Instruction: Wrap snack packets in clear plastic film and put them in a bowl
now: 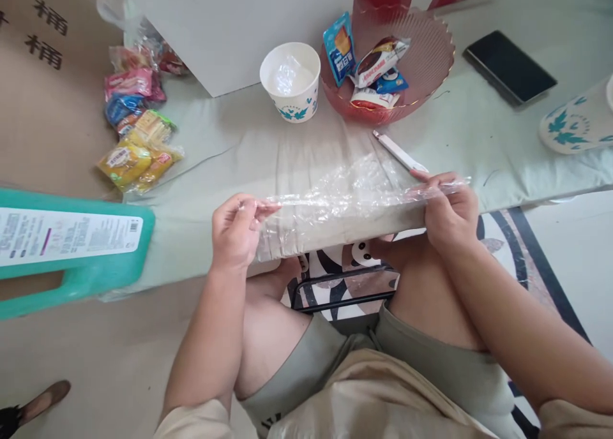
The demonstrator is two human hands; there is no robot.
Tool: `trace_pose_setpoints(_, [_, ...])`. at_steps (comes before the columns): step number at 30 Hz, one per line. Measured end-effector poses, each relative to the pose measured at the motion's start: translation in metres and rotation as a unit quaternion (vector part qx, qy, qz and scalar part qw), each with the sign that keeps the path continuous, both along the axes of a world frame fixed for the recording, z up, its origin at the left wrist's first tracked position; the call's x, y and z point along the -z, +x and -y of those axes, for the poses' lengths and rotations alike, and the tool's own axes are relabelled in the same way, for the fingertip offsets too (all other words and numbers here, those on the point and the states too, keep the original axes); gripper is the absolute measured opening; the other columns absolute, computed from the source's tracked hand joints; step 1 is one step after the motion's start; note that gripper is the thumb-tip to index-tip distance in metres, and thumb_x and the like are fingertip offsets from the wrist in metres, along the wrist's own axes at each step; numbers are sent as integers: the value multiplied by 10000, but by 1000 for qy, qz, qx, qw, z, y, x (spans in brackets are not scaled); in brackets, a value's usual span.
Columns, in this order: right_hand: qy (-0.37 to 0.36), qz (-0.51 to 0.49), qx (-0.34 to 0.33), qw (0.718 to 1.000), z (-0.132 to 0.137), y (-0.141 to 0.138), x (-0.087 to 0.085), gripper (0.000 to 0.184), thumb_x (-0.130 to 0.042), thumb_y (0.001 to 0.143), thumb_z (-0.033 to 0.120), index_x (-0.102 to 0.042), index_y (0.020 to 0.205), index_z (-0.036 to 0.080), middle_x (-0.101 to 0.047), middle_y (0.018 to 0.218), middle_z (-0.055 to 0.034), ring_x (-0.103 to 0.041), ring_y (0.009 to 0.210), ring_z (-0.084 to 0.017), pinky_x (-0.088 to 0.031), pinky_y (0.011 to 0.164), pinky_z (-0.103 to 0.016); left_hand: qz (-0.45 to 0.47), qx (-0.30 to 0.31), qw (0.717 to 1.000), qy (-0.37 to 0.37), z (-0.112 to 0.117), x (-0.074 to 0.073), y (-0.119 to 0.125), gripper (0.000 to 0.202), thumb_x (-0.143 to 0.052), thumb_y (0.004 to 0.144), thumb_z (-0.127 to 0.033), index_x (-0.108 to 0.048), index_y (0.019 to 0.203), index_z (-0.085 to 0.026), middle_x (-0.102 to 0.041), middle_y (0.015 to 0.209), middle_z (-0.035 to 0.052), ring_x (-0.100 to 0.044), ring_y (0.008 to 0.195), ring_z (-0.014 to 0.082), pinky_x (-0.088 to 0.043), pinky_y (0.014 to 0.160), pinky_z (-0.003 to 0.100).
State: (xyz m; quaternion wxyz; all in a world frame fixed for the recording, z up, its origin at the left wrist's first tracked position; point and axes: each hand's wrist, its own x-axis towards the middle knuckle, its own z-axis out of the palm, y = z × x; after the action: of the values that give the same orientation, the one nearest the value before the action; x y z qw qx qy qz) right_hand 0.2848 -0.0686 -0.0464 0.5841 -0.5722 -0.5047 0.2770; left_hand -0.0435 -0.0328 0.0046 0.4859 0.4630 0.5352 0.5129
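A clear plastic bag or film is stretched sideways between my two hands, over the front edge of the covered table. My left hand pinches its left end between thumb and fingers. At the other end my right hand grips the bunched plastic, a bit of which sticks out past the knuckles. Just beyond the right fingertips lies a slim white stick-like tool, perhaps a utility knife. A white paper cup with teal leaf prints stands behind the film, with crumpled clear plastic in it.
A pinkish ribbed bowl holds several wrapped snacks. More snack packets lie at left beside a white box. A phone and another cup are at right. A teal jug juts in at left.
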Motion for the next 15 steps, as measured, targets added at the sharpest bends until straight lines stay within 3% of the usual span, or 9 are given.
trace_pose_setpoints(2, [2, -19, -3, 1000, -3, -4, -3, 184, -682, 917, 425, -595, 835, 285, -622, 594, 38, -772, 859, -239, -590, 928, -452, 12, -7, 999, -49, -4, 5, 4, 332, -709, 837, -502, -563, 713, -231, -733, 747, 29, -772, 848, 221, -636, 752, 348])
trace_pose_setpoints(4, [-28, -4, -8, 1000, -9, -7, -10, 179, -667, 919, 423, -568, 847, 292, -569, 541, 69, -682, 597, -187, -592, 746, -386, 29, 10, 997, -75, -7, 7, 7, 310, -681, 851, -442, -519, 691, -231, -743, 802, 41, -768, 1041, 245, -633, 801, 335])
trace_pose_setpoints(6, [-63, 27, -10, 998, -17, -9, -19, 154, -662, 902, 385, -563, 831, 290, -596, 574, 60, -622, 525, -163, -544, 614, -339, 38, 29, 995, -82, -7, 4, 7, 291, -650, 845, -382, -483, 658, -234, -764, 874, 61, -711, 1224, 268, -625, 898, 359])
trace_pose_setpoints(8, [-89, 47, -21, 995, -24, -11, -29, 97, -681, 853, 311, -592, 825, 283, -660, 661, 36, -666, 615, -171, -536, 613, -324, 31, 39, 995, -85, -6, -1, 5, 266, -603, 834, -355, -468, 639, -235, -791, 993, 85, -670, 1297, 278, -611, 964, 399])
trace_pose_setpoints(11, [-113, 33, -41, 992, -24, -14, -38, 64, -692, 792, 232, -651, 827, 267, -713, 762, 21, -690, 703, -173, -553, 674, -327, 9, 38, 996, -75, -1, -8, -1, 222, -595, 769, -320, -499, 596, -219, -797, 1011, 106, -724, 1157, 283, -617, 945, 421])
trace_pose_setpoints(13, [-131, 34, -37, 990, -17, -14, -37, 27, -681, 810, 242, -686, 788, 256, -714, 750, 18, -684, 698, -167, -547, 680, -324, 4, 33, 996, -82, 3, -11, -5, 201, -624, 723, -304, -539, 570, -205, -770, 857, 100, -752, 923, 252, -634, 805, 377])
trace_pose_setpoints(15, [-143, 42, -27, 988, -7, -13, -33, 174, -657, 858, 283, -686, 692, 241, -718, 733, 9, -688, 719, -165, -536, 700, -321, 0, 28, 992, -126, 5, -14, -6, 211, -639, 711, -312, -548, 559, -196, -722, 739, 82, -716, 723, 205, -592, 617, 306])
